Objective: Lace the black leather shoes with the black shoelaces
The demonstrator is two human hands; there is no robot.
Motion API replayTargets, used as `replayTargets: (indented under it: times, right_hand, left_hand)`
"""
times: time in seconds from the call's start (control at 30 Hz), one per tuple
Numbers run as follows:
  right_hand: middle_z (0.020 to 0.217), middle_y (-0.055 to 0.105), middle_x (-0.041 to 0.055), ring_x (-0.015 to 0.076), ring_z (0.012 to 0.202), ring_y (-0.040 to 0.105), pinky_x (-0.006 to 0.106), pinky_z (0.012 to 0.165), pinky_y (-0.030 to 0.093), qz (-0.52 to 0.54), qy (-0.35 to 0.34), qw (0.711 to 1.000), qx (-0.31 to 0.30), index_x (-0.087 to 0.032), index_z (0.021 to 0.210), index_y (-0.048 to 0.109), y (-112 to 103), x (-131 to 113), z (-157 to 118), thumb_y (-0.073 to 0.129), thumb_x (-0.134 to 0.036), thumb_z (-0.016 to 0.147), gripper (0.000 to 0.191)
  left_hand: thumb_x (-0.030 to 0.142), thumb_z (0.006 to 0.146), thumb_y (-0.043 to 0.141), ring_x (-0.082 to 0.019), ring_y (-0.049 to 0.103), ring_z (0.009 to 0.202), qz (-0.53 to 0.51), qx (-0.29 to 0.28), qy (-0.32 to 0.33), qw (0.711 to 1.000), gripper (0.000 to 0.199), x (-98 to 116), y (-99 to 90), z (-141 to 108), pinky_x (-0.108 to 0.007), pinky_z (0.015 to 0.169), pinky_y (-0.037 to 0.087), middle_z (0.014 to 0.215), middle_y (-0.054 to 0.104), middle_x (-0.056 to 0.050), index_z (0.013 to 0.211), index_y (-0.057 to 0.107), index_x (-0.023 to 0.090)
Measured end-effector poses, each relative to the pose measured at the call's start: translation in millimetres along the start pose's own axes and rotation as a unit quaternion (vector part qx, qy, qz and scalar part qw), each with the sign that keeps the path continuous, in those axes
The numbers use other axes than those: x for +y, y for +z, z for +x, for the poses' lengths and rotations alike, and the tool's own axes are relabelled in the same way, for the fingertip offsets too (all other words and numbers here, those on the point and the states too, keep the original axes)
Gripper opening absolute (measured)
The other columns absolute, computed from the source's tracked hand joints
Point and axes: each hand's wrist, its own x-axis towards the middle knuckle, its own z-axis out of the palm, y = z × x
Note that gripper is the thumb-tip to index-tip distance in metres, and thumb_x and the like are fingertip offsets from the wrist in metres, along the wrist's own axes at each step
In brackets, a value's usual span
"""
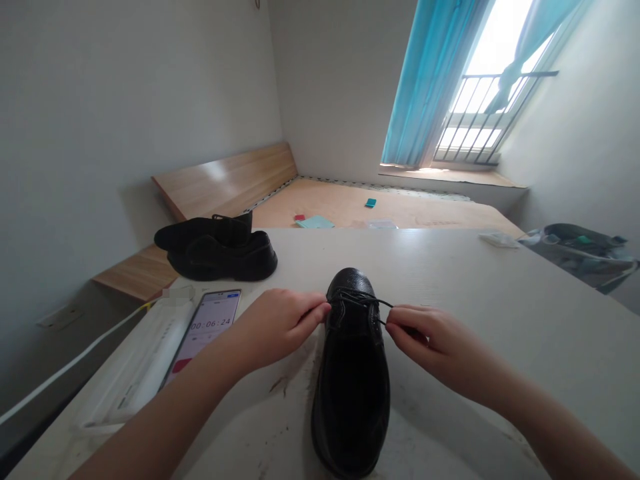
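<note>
A black lace-up shoe stands on the white table, its toe pointing away from me and its opening towards me. Thin black shoelace runs through the eyelets and out to the right. My right hand pinches the lace just off the shoe's right side, with the lace pulled out between the shoe and my fingertips. On the opposite side, my left hand has thumb and forefinger pressed together against the shoe's left edge by the eyelets. What those fingers hold is too small to make out.
More black shoes lie at the table's far left. A phone showing a timer rests beside a clear plastic case, left of my forearm. Behind the table is a bed with small items. A bin with bags stands at right.
</note>
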Motion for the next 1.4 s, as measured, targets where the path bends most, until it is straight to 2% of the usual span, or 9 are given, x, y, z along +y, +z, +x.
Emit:
replayTargets:
  times: [0.1,0.27,0.33,0.43,0.57,0.67,0.83,1.07,1.4]
  right_hand:
    - [0.065,0.052,-0.0011,0.0113,0.057,0.045,0.024,0.055,0.033,-0.004,-0.009,1.000,0.000,-0.020,0.071,0.050,-2,-2,3,0.040,-0.022,0.092,0.024]
    - [0.075,0.064,0.0026,0.0153,0.065,0.056,0.027,0.061,0.041,-0.028,-0.017,0.999,-0.001,-0.020,0.084,0.061,-4,-2,8,0.039,-0.026,0.095,0.025]
    - [0.077,0.066,0.0032,0.0166,0.069,0.060,0.028,0.063,0.043,-0.043,-0.004,0.999,0.032,-0.021,0.085,0.063,-2,-2,7,0.042,-0.028,0.094,0.024]
    - [0.079,0.067,0.0030,0.0187,0.075,0.061,0.030,0.066,0.045,-0.070,0.012,0.992,0.104,-0.022,0.080,0.062,3,-3,3,0.049,-0.027,0.091,0.018]
    - [0.080,0.066,0.0032,0.0197,0.078,0.061,0.032,0.068,0.046,-0.073,-0.002,0.986,0.150,-0.022,0.080,0.061,8,-8,-1,0.049,-0.023,0.091,0.016]
    - [0.085,0.067,0.0036,0.0191,0.079,0.063,0.032,0.069,0.048,-0.056,-0.007,0.987,0.149,-0.023,0.090,0.062,10,-10,0,0.047,-0.022,0.091,0.015]
    - [0.101,0.068,0.0061,0.0202,0.089,0.063,0.036,0.075,0.049,-0.058,-0.027,0.991,0.118,-0.025,0.111,0.058,10,-13,2,0.038,-0.024,0.095,0.025]
    - [0.107,0.067,0.0088,0.0278,0.096,0.063,0.044,0.076,0.050,-0.116,-0.011,0.988,0.101,-0.022,0.121,0.054,9,-26,-1,0.051,-0.045,0.088,0.041]
    - [0.102,0.065,0.0049,0.0199,0.093,0.063,0.037,0.078,0.051,-0.065,-0.008,0.993,0.103,-0.025,0.121,0.047,2,-19,-9,0.039,-0.022,0.092,0.031]
  left_hand:
    - [0.030,0.094,0.032,-0.015,0.052,0.058,0.027,0.010,0.018,0.999,0.027,-1,-0.9,0,-0.027,0.054,0.023,0.067,0.060,0.001,0.084,0.056,0.021]
    - [0.021,0.082,0.042,-0.014,0.048,0.056,0.109,0.020,0.031,0.993,0.022,-4,0.6,0,-0.029,0.052,0.020,0.060,0.056,0.000,0.061,0.048,0.018]
    - [0.020,0.080,0.044,-0.014,0.048,0.055,0.122,0.024,0.035,0.992,0.022,-5,1.5,-1,-0.030,0.052,0.019,0.059,0.055,0.000,0.058,0.046,0.018]
    - [0.026,0.088,0.040,-0.014,0.051,0.056,0.127,0.023,0.050,0.990,0.029,-5,3.1,-1,-0.030,0.052,0.019,0.061,0.058,0.000,0.062,0.049,0.018]
    - [0.035,0.097,0.031,-0.015,0.056,0.057,0.129,0.028,0.049,0.990,0.036,-4,5.9,1,-0.029,0.051,0.019,0.067,0.064,-0.001,0.078,0.057,0.020]
    - [0.033,0.096,0.033,-0.016,0.057,0.057,0.133,0.029,0.043,0.990,0.029,-5,6.8,1,-0.028,0.051,0.020,0.067,0.064,-0.001,0.086,0.057,0.021]
    - [0.026,0.090,0.039,-0.016,0.057,0.062,0.144,0.030,0.054,0.988,0.023,-7,4.4,-1,-0.029,0.053,0.024,0.068,0.062,0.001,0.073,0.053,0.020]
    - [0.025,0.089,0.038,-0.019,0.060,0.074,0.158,0.026,0.073,0.984,0.021,-3,2.5,0,-0.030,0.059,0.032,0.080,0.065,-0.002,0.081,0.057,0.019]
    - [0.024,0.088,0.039,-0.017,0.056,0.071,0.183,0.030,0.090,0.979,0.020,-2,0.8,3,-0.030,0.057,0.031,0.077,0.062,-0.001,0.077,0.055,0.019]
